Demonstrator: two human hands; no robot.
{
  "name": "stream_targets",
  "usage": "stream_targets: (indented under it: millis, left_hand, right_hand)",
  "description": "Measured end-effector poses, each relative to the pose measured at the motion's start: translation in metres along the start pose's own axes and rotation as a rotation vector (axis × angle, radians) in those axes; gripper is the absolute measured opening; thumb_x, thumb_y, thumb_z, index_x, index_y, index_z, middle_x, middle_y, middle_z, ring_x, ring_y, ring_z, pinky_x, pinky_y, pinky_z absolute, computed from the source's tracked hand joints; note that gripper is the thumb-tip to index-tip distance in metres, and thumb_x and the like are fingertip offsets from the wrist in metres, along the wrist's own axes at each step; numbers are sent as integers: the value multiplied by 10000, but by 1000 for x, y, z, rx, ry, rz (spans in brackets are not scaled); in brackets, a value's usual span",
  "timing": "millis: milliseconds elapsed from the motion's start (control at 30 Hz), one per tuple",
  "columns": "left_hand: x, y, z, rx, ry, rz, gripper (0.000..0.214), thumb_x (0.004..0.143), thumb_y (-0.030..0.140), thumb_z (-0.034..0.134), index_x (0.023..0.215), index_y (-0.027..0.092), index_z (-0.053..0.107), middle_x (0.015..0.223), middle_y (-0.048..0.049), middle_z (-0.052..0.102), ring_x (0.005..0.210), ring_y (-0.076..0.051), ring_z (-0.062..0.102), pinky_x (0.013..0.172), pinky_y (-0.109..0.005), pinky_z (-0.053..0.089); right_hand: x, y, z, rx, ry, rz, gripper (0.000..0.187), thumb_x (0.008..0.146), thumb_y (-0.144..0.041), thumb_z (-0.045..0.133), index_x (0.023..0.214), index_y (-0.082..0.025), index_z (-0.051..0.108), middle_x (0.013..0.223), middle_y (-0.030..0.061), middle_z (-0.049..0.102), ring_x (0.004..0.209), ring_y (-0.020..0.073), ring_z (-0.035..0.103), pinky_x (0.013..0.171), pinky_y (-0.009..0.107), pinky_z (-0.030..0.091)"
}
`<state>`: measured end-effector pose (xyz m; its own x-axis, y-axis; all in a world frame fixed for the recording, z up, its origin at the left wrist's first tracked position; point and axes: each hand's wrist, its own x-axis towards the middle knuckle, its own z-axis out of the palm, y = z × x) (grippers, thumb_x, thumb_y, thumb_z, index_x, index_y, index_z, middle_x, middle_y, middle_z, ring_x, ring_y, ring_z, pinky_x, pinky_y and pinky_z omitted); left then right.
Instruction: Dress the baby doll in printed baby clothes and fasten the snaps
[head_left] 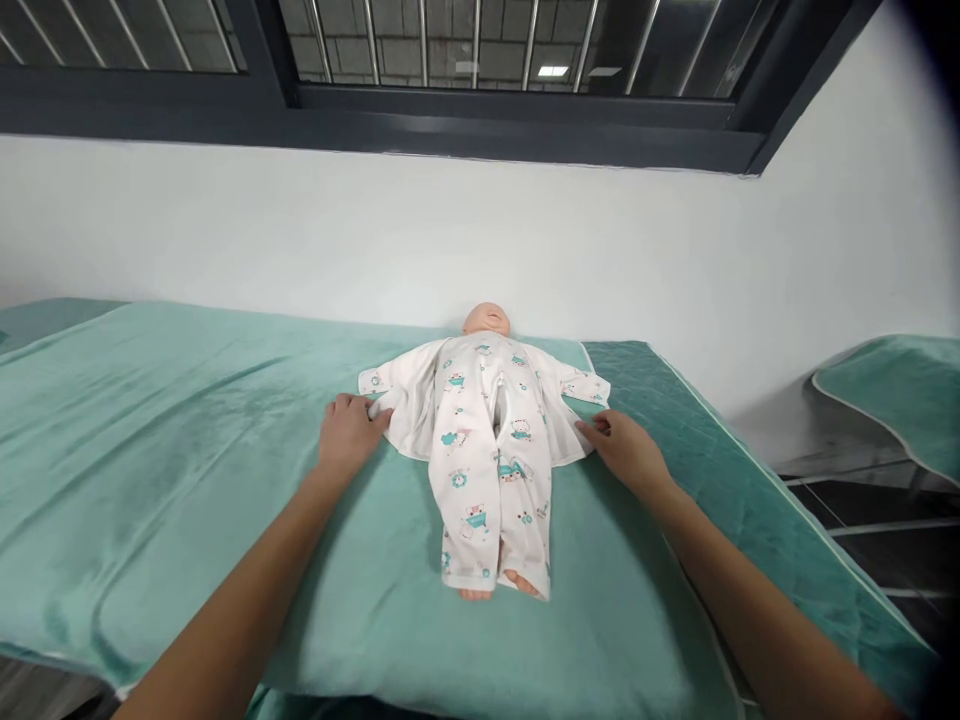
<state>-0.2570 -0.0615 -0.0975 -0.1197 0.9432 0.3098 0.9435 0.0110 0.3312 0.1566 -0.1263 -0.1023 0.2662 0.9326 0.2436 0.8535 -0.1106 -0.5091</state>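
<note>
A baby doll (487,320) lies on its back on a green blanket (187,450), dressed in a white printed romper (487,460). The romper's front flaps are spread out to both sides and the doll's feet stick out at the bottom. My left hand (349,435) rests on the blanket with its fingers curled on the edge of the left flap, below the doll's sleeve. My right hand (626,448) pinches the edge of the right flap between thumb and fingers.
The blanket covers a bed that stands against a white wall (675,250) under a dark-framed barred window (480,60). A quilted green mattress edge (720,470) shows at the right. Another green-covered bed (900,400) stands farther right across a gap.
</note>
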Motion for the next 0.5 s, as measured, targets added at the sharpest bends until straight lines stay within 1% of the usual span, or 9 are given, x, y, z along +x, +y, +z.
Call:
stream_targets:
  millis: [67,100,167,233,267,333,400,433,500]
  left_hand:
    - [5,-2,3,-32,-26,-17,326,823,424,539,972,160,657,1133,-176,606,1119,-375,504,924,-481,410]
    - [6,-1,3,-107,-31,-26,269,823,392,537,932,173,647,1077,-153,627,1071,-350,532,898,-461,419]
    - [8,6,-3,-382,-21,-78,211,831,376,535,872,182,606,922,-97,644,914,-275,578,826,-402,440]
    - [8,22,-16,-749,16,-112,234,840,417,553,862,184,555,809,-42,614,777,-205,573,749,-343,453]
    - [8,34,-25,-921,38,-94,257,843,440,564,874,186,536,801,-26,603,753,-184,567,725,-320,458]
    - [5,64,-44,-1113,42,51,250,861,436,573,916,198,518,868,-22,611,803,-170,580,742,-298,471]
    - [-2,96,-60,-1087,-2,258,187,894,386,543,944,208,524,1071,-49,627,960,-180,588,823,-304,478]
    - [-7,109,-65,-994,-56,384,138,904,344,531,927,208,528,1121,-58,620,1008,-185,579,858,-313,474]
    - [-19,127,-68,-775,-197,631,78,913,266,499,909,209,552,1094,-65,627,1002,-189,576,881,-334,470]
  right_hand:
    - [8,2,4,-9,-79,70,336,769,-532,631,777,-196,626,750,62,631,673,198,553,600,302,354]
    - [12,2,5,34,-105,86,310,735,-507,665,714,-204,603,670,40,599,630,187,526,584,295,331]
    - [19,-3,4,156,-133,94,261,696,-422,688,632,-210,550,578,6,534,579,167,480,568,289,313]
    - [25,-14,-2,248,-119,86,225,736,-398,625,666,-212,519,607,-3,526,587,162,481,567,285,341]
    - [27,-23,-6,297,-86,84,217,781,-411,568,717,-214,503,647,-4,530,604,160,491,573,282,365]
    - [27,-48,-14,469,3,37,199,861,-418,460,818,-224,454,740,-5,538,654,157,511,603,277,411]
    - [21,-80,-21,693,62,-122,147,866,-367,488,859,-235,423,818,-6,545,714,155,520,649,274,434]
    - [15,-96,-23,707,24,-254,107,856,-312,509,860,-236,433,856,-2,554,758,156,524,684,275,438]
    - [2,-121,-24,529,-174,-491,83,814,-178,515,817,-231,451,841,-7,550,765,152,508,696,272,422]
